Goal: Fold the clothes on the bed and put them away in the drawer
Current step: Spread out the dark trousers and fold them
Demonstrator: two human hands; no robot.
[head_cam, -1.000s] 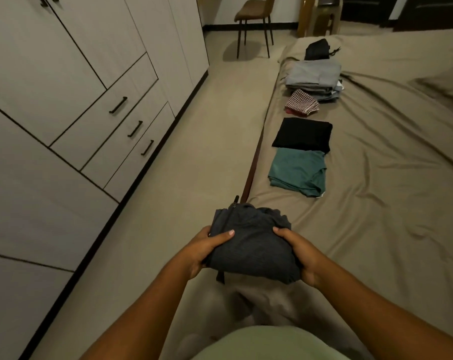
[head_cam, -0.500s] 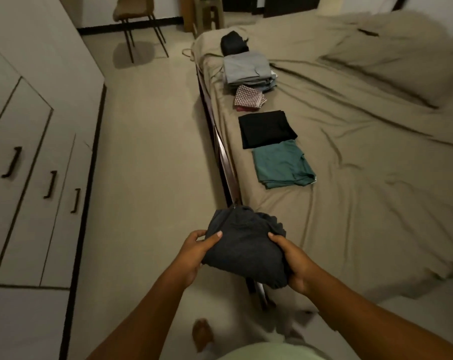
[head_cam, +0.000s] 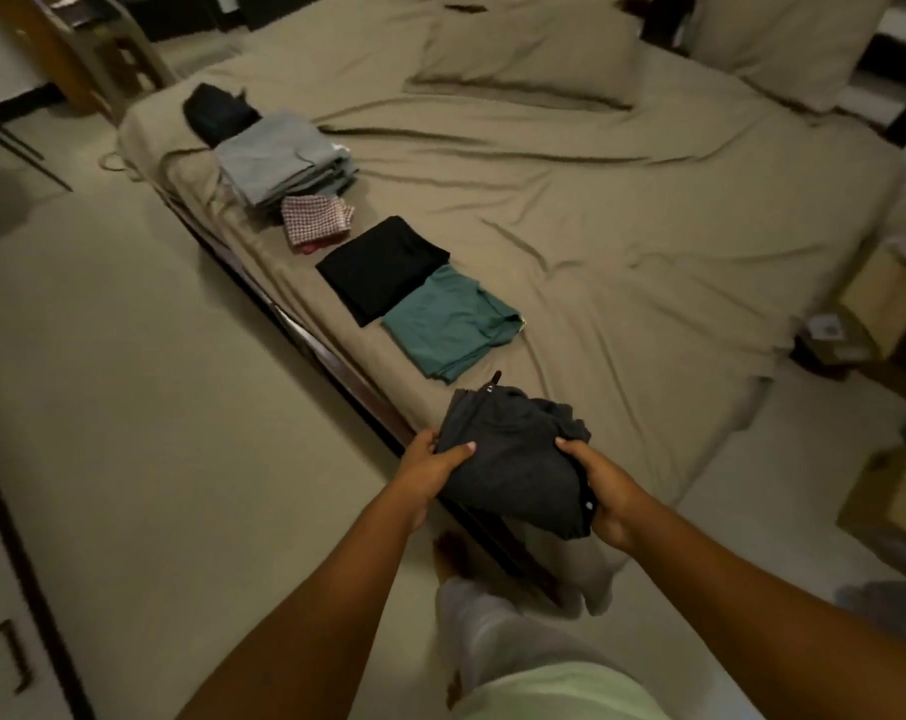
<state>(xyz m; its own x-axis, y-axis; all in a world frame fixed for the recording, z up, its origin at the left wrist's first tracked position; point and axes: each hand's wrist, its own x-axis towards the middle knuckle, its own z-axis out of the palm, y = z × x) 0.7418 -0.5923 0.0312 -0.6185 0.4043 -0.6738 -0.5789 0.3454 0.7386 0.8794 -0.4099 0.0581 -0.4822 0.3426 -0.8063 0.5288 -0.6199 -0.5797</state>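
Both hands, left hand (head_cam: 423,475) and right hand (head_cam: 604,485), grip a folded dark grey fabric garment (head_cam: 513,459), fingers curled round its sides, above the tan-sheeted bed (head_cam: 622,241) corner.

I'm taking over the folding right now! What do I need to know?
Left hand and right hand hold the folded dark grey garment by its sides, over the bed edge.
Done: teal cloth, black cloth, checked cloth, grey stack and black bundle lie folded in a row along the bed.
Left: put them all in the drawer, lower left, which looks shut.
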